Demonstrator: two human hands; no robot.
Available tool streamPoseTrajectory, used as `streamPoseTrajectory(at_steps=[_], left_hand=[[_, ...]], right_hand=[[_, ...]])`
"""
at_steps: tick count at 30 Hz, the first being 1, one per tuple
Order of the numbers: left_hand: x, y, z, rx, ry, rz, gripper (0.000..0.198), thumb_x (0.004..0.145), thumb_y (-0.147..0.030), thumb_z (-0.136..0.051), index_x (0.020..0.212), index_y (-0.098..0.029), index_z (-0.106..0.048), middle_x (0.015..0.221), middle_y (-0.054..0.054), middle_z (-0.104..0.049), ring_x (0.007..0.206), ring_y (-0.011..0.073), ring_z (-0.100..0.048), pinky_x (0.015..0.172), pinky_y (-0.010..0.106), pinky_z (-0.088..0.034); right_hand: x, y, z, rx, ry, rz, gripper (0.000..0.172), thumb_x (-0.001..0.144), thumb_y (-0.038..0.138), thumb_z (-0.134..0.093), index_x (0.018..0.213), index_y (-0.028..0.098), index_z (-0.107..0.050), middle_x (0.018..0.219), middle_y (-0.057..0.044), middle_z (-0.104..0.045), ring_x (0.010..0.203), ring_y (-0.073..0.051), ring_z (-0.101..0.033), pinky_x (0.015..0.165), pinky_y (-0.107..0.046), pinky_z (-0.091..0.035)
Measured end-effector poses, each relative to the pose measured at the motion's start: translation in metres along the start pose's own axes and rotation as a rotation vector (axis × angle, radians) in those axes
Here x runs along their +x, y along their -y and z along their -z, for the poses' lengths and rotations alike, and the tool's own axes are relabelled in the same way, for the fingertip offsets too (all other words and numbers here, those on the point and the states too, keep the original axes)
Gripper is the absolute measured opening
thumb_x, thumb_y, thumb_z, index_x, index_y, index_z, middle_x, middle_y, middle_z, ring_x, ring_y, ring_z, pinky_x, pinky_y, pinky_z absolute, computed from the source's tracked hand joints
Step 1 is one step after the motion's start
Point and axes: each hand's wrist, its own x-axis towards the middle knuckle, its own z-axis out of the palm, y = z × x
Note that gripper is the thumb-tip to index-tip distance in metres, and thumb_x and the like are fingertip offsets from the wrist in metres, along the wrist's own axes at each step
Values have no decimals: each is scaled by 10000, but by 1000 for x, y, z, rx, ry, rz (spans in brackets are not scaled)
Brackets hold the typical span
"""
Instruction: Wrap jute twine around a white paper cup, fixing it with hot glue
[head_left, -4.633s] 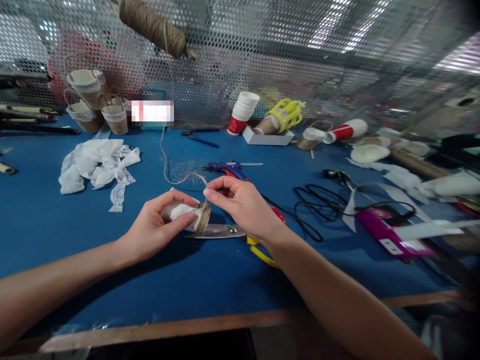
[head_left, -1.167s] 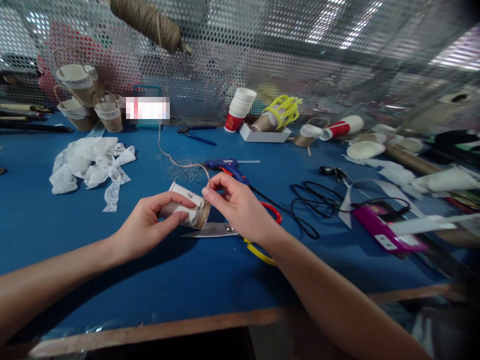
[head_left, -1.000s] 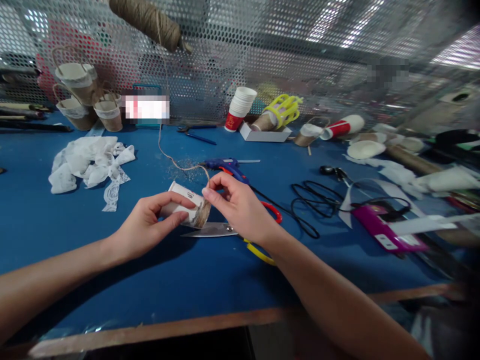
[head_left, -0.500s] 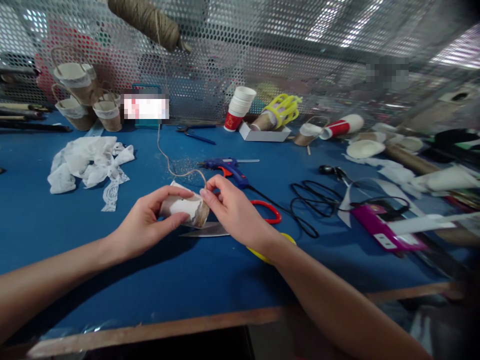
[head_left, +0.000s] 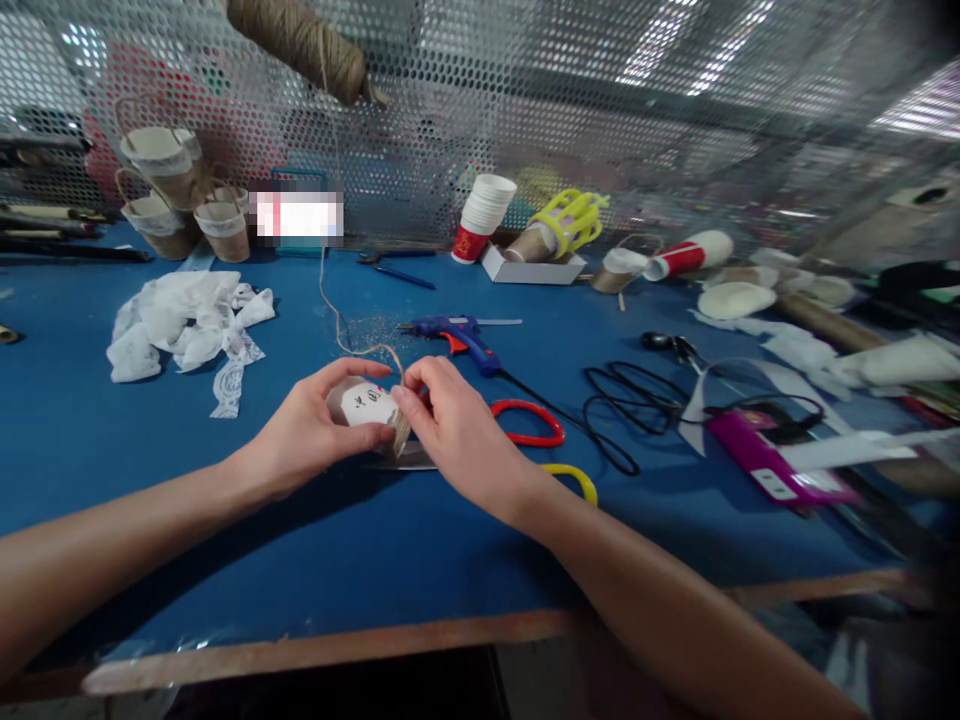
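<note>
A white paper cup [head_left: 363, 404] with dark printed marks lies on its side in my left hand [head_left: 304, 430], thumb and fingers round it. Brown twine is wound about the cup's right end. My right hand [head_left: 469, 430] pinches the twine [head_left: 363, 351] against that end; from there the strand runs back up to the twine spool [head_left: 300, 45]. Beneath my right hand lie scissors, showing one red handle loop [head_left: 559, 432], one yellow loop and part of the blade. Just behind is a blue glue gun [head_left: 457, 330].
White lace [head_left: 180, 325] is heaped at the left, with twine-covered cup baskets [head_left: 225, 225] behind it. Pliers [head_left: 397, 268], stacked paper cups [head_left: 484, 215] and a white box [head_left: 532, 268] stand at the back. A black cable [head_left: 622, 400] and purple power strip [head_left: 772, 455] lie right.
The cup has turned in my left hand, so its printed marks now show. My right hand has shifted slightly left with the twine. The whole view has moved a little.
</note>
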Motion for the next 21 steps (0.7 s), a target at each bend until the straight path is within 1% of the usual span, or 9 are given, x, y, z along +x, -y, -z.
streamPoseTrajectory(at_steps=[3, 7, 10, 13, 16, 19, 21], left_hand=[[-1, -1, 0, -15, -8, 11, 449, 548, -160, -689, 967, -146, -527, 718, -44, -539, 566, 58, -487, 539, 170, -419], [-2, 1, -1, -17, 5, 12, 453, 550, -158, -680, 972, -148, -514, 694, -50, -533, 561, 62, -483, 529, 168, -418], [-3, 3, -2, -15, 10, 10, 476, 545, -141, -668, 988, -148, -494, 713, -44, -535, 571, 69, -490, 536, 179, -425], [-3, 4, -3, -40, 28, -3, 463, 543, -124, -659, 973, -145, -487, 726, -40, -539, 587, 72, -501, 551, 185, -431], [-3, 5, -4, -56, 45, -15, 423, 545, -114, -658, 935, -135, -497, 710, -42, -547, 580, 66, -502, 554, 181, -429], [-3, 7, -3, -85, 42, -5, 443, 540, -117, -668, 944, -134, -488, 691, -44, -557, 563, 66, -501, 544, 184, -423], [-2, 8, -2, -81, 42, -6, 453, 542, -122, -672, 957, -135, -491, 684, -45, -556, 558, 68, -497, 538, 188, -417]], right_hand=[[-1, 0, 0, -10, -3, 5, 132, 855, 262, -383, 739, 201, -375, 795, -15, -425, 667, -124, -440, 644, -295, -385], [1, 0, 2, 32, -8, 29, 70, 831, 232, -439, 774, 191, -446, 808, -17, -462, 695, -121, -472, 657, -280, -403], [3, 1, 6, 163, -19, 45, 56, 801, 220, -498, 764, 180, -511, 799, -12, -514, 725, -113, -507, 676, -256, -421], [4, 4, 9, 330, 38, 15, 64, 781, 219, -535, 760, 167, -567, 754, 4, -587, 707, -103, -547, 659, -236, -438], [3, 8, 10, 427, 93, -21, 80, 757, 220, -569, 789, 156, -604, 746, 7, -635, 686, -100, -575, 633, -222, -452], [1, 11, 11, 520, 125, -19, 143, 790, 230, -526, 893, 152, -588, 820, -14, -662, 730, -105, -600, 656, -229, -468], [2, 10, 15, 547, 116, 11, 144, 817, 226, -484, 917, 153, -558, 867, -24, -665, 756, -101, -602, 673, -229, -471]])
